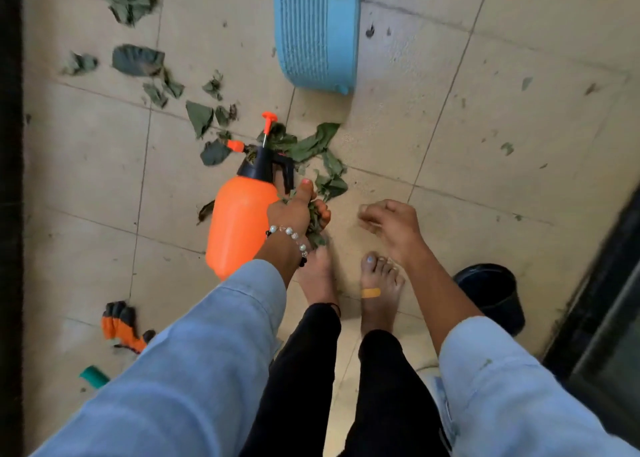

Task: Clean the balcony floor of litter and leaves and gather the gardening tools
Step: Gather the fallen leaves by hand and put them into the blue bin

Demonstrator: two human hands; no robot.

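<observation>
Head view, looking down on balcony tiles (381, 127). Left hand (298, 210) clenched round a bunch of leaves (315, 224), just beside the orange sprayer (239, 221); right hand (391, 221) loose-fingered, holding nothing. More leaves (138, 60) scattered towards the blue basket (317, 30). Likely light, limp, prone to tearing: best gathered in bunches. Sprayer probably heavier: best lifted by its black handle.

I stood on a floor (519, 75) of large beige tiles with thin dark joints, gritty in places. A dark door frame (602, 318) ran along my right, and a dark strip (10, 179) edged the floor on my left.
</observation>
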